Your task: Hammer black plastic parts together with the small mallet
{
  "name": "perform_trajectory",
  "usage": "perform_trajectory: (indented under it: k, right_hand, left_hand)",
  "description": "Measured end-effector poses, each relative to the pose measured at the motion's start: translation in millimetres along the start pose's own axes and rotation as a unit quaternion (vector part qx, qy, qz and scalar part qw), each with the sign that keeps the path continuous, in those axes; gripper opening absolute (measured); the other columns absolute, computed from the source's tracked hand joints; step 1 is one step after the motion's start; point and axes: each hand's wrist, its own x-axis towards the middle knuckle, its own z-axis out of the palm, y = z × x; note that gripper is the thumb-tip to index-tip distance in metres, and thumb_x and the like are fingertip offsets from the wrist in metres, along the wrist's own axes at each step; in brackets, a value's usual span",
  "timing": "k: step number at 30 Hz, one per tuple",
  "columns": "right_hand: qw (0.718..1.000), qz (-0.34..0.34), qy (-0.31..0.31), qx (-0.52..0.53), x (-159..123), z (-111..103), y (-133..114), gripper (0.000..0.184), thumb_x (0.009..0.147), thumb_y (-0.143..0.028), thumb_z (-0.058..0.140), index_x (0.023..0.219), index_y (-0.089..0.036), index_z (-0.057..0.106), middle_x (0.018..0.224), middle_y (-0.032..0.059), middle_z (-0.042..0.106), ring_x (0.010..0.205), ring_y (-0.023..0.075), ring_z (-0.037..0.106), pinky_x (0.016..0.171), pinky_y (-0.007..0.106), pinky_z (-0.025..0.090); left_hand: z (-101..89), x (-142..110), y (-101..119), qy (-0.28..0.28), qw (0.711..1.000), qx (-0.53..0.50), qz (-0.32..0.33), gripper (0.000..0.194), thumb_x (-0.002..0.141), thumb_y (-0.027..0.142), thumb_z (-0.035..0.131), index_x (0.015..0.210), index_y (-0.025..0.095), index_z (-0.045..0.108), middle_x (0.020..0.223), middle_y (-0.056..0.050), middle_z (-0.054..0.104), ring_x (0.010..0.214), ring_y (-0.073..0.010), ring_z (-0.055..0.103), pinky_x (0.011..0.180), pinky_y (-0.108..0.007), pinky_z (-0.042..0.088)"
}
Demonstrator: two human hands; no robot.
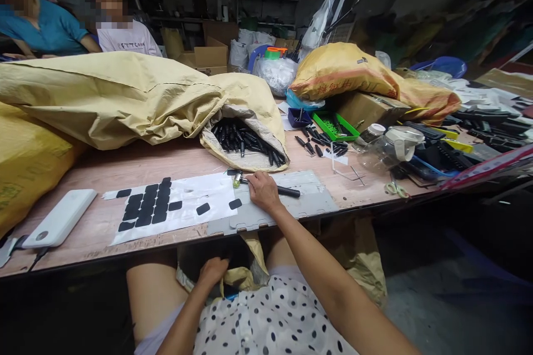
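So this looks mid-job to me, though that's a guess. The sack (250, 89) on the table (120, 169) gapes open with loads of black parts (239, 136) inside, and I can't say if those are done or waiting. More parts lie loose by the green tray (320, 123). Patches (160, 208) sit mostly in a tight block on the white sheet (189, 191), with a few strays around it, so there's plenty left there.

The hammer (288, 192) is over the grey board (314, 186), its head pointing left toward the sheet. The right hand (264, 191) is palm down with its fingers curled round the hammer's middle, forearm stretched out from the lower right. The left hand (214, 270) is low at the lap, fingers dipping into the lap bag (245, 279). Tips are hidden, so no clue if they're gripping anything.
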Motion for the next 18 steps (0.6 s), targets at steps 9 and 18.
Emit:
perform_trajectory:
  k: [9, 18]
  right_hand:
    - [1.000, -0.003, 0.003, -0.007, -1.1, 0.2, -3.9, 0.028, 0.095, -0.015, 0.052, 0.113, -0.020, 0.073, 0.104, 0.0123, 0.063, 0.100, 0.0268, 0.051, 0.079, 0.035, 0.040]
    - [1.000, -0.011, 0.001, -0.016, -0.1, -0.1, -5.2, 0.026, 0.094, -0.016, 0.053, 0.110, -0.020, 0.073, 0.101, 0.0110, 0.064, 0.097, 0.0258, 0.052, 0.077, 0.034, 0.039]
  left_hand:
    - [-111.1, -13.0, 115.7, 0.018, 0.956, -0.043, 0.289, 0.038, 0.091, 0.051, 0.052, 0.071, 0.023, 0.067, 0.066, 0.000, 0.069, 0.066, -0.0200, 0.065, 0.063, -0.029, 0.045]
    - [-153.1, 129.8, 229.4, 0.279, 0.955, -0.005, 0.098, 0.024, 0.089, 0.034, 0.064, 0.102, 0.016, 0.073, 0.117, -0.019, 0.074, 0.112, -0.0341, 0.069, 0.093, -0.041, 0.052]
